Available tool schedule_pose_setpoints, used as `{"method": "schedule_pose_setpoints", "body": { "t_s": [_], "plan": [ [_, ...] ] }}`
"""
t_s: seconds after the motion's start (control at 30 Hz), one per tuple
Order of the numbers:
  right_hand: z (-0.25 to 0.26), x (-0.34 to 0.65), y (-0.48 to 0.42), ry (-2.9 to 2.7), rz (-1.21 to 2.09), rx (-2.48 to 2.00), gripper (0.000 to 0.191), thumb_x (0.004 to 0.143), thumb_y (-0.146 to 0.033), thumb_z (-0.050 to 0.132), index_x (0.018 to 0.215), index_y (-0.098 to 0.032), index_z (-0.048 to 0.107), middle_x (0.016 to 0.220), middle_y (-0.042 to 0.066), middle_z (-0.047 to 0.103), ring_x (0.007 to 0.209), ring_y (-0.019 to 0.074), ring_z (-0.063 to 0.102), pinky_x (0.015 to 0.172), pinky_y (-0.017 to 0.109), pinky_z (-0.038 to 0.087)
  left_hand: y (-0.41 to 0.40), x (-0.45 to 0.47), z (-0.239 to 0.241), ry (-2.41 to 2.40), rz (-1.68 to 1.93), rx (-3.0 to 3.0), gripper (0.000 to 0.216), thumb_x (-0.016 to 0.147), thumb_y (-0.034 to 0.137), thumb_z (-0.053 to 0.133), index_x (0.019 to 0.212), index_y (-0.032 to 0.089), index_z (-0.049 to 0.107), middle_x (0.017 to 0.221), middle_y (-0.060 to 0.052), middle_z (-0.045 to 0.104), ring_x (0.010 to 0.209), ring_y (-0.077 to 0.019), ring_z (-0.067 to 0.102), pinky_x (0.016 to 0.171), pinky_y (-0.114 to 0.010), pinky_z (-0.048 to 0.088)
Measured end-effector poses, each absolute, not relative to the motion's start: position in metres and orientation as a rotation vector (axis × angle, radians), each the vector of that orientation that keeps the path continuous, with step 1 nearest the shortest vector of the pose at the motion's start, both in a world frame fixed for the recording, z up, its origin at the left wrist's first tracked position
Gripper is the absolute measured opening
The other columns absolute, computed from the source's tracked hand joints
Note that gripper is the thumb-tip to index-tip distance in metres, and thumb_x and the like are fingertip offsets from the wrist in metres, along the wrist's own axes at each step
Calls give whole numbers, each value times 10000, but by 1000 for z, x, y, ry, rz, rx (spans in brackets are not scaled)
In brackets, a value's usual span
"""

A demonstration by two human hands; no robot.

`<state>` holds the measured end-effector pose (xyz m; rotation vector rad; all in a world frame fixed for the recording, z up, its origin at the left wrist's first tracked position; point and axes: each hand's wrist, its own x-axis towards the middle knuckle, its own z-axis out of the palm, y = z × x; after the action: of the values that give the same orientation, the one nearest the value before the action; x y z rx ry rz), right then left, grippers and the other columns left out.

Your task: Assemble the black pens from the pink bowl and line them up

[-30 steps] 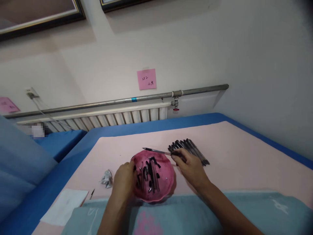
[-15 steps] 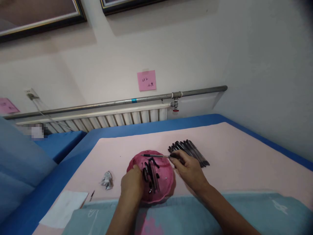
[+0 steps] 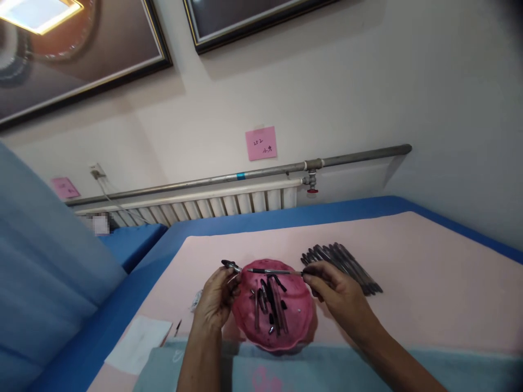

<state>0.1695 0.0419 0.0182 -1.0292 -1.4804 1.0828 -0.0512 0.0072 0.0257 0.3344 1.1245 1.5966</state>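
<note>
My right hand (image 3: pixel 339 288) pinches a pen (image 3: pixel 274 271) by its right end. The uncapped pen lies level over the pink dish, its tip pointing left. My left hand (image 3: pixel 213 302) is closed on a dark pen cap (image 3: pixel 231 265) at the dish's left rim, close to that tip but apart from it. Below both hands, the pink dish (image 3: pixel 300 332) with a wavy rim holds several clear tubes, black caps and small pen parts (image 3: pixel 274 305). Right of the dish, behind my right hand, several dark pens (image 3: pixel 345 264) lie side by side.
A white paper (image 3: pixel 137 345) and a thin dark piece (image 3: pixel 177 328) lie at the left. A crumpled wad (image 3: pixel 196 300) is partly behind my left hand. Teal cloth (image 3: pixel 327 367) covers the near edge. A radiator (image 3: pixel 229 204) and pipe run along the wall.
My left hand has come up out of the dish with a pen cap in its fingers. The right hand still holds the pen above the dish. The view has shifted.
</note>
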Motion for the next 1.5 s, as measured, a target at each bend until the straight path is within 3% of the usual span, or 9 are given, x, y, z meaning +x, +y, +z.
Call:
{"method": "schedule_pose_setpoints", "body": {
  "t_s": [0.83,0.97,1.13,1.27,1.5],
  "plan": [
    [13,162,38,-1620,1011,-1030,154,738,-334,533,763,-193,589,699,2,614,658,144,553,596,244,436,9,-32,22,1079,1537,339,127,638,113,650,730,136,566,572,7,633,508,-92,597,434,-163,428],
    [12,158,33,-1792,911,-1076,130,764,-286,491,754,-201,588,666,-11,597,634,140,542,585,241,416,8,-29,20,1144,1508,383,143,628,146,663,740,144,574,569,6,636,501,-98,598,451,-175,443],
    [10,159,30,-2110,649,-991,172,784,-161,465,884,-211,595,841,21,624,793,149,552,703,259,401,7,-26,15,1211,1456,504,214,588,180,699,764,144,583,575,2,638,474,-84,576,422,-157,411],
    [10,158,25,-2307,280,-1043,124,794,-156,467,770,-193,582,793,39,616,774,174,523,709,299,365,7,-19,16,1227,1430,553,245,545,221,736,715,143,578,541,16,623,455,-76,554,429,-156,406],
    [12,175,36,-2201,280,-1207,163,797,-145,407,798,-195,562,791,33,600,711,151,544,621,248,378,5,-13,17,1258,1346,661,308,569,256,725,837,153,615,659,-8,657,525,-92,578,488,-183,436]
  ]
}}
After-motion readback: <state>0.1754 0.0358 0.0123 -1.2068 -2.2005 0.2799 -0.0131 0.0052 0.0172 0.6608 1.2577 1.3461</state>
